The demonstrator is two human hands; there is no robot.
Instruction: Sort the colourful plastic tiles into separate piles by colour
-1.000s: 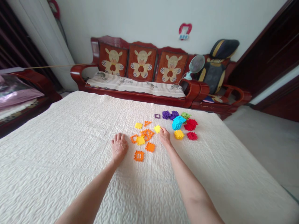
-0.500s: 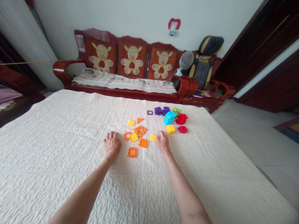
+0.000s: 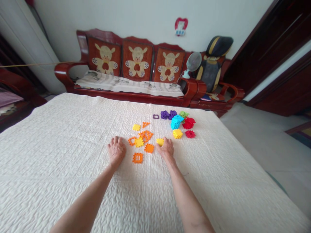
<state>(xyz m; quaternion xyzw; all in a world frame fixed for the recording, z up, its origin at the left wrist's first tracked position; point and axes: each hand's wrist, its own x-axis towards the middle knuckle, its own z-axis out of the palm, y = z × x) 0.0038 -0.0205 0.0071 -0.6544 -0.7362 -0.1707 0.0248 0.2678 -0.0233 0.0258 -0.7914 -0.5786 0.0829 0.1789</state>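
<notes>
My right hand has its thumb and fingers around a yellow square interlocking tile, gripping it by its near right edge at the bed's surface. My left hand rests palm down on the white quilt, fingers loosely apart, with nothing in it. Between the hands lie an orange solid tile, an orange window-frame tile and a yellow tile overlapping orange openwork pieces. Farther back are another yellow tile and an orange triangle.
Right of my right hand stand a yellow stack, red stacks, a blue stack, a green pile and purple stacks. A purple frame lies beside them. Beyond the quilt is a wooden sofa.
My right hand has shifted slightly left and turned, bringing thumb and fingers around the yellow tile. My left hand and the other pieces stay in place.
</notes>
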